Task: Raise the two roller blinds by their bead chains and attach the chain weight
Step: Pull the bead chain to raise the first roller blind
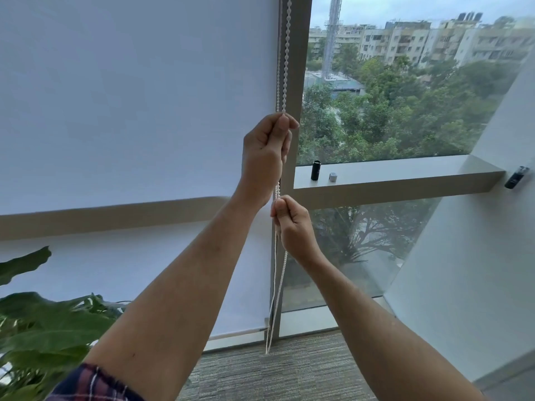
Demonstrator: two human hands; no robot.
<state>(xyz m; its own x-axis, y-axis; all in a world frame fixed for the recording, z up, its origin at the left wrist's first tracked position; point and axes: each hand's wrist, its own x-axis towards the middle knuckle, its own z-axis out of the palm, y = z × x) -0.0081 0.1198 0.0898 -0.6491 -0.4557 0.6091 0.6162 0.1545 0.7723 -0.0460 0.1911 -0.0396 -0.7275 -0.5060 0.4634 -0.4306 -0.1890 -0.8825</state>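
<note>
A white roller blind (130, 96) covers the left window down to near the floor. Its white bead chain (286, 53) hangs along the grey window post, and the loop's bottom reaches almost to the carpet. My left hand (265, 157) is closed on the chain at about sill height. My right hand (292, 224) grips the same chain just below it. The right window pane is uncovered. On the sill stand a black cylinder (315, 170) and a small grey cap-like piece (333, 177).
Large green plant leaves (43, 319) fill the lower left. A white slanted wall (463, 256) closes the right side, with a small dark device (516, 177) fixed to it. Grey carpet (275, 371) lies below the window.
</note>
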